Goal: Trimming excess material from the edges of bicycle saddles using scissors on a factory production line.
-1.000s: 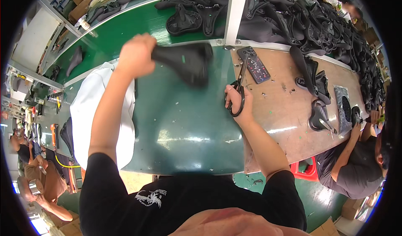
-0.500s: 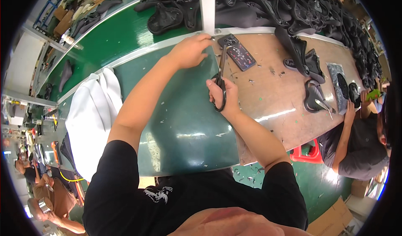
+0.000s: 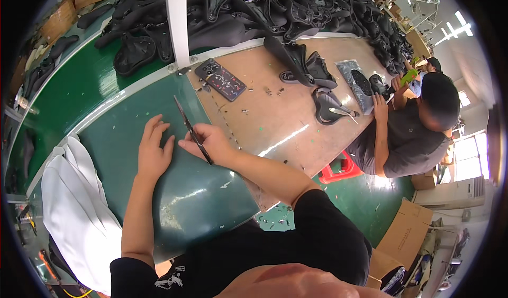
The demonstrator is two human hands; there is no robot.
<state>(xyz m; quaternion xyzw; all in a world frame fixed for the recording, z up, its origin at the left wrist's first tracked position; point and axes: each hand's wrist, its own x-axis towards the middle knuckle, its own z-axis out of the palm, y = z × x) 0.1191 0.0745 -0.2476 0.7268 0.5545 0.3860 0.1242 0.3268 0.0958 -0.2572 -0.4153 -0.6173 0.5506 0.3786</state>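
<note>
My right hand [image 3: 214, 145] is closed round the handle of a pair of black scissors [image 3: 186, 119], whose blades point away over the green work surface [image 3: 127, 115]. Beside it, to the left, my left hand [image 3: 155, 149] hovers or rests above the same surface with its fingers apart and nothing in them. A dark patterned phone [image 3: 221, 80] lies beyond my right hand on the brown board [image 3: 270, 110]. A small dark scrap [image 3: 183, 71] sits by the base of the white post.
White cloth [image 3: 79, 197] lies at the left. Black bicycle saddles [image 3: 296, 12] are heaped behind the ledge; one saddle [image 3: 327, 106] lies on the board near light-coloured scissors or snips [image 3: 344, 112]. A co-worker [image 3: 418, 123] sits at the right by a red stool [image 3: 341, 168].
My left hand has come back from the far edge toward me. My right hand still holds the scissors, now nearer the left hand. The view has turned to the right.
</note>
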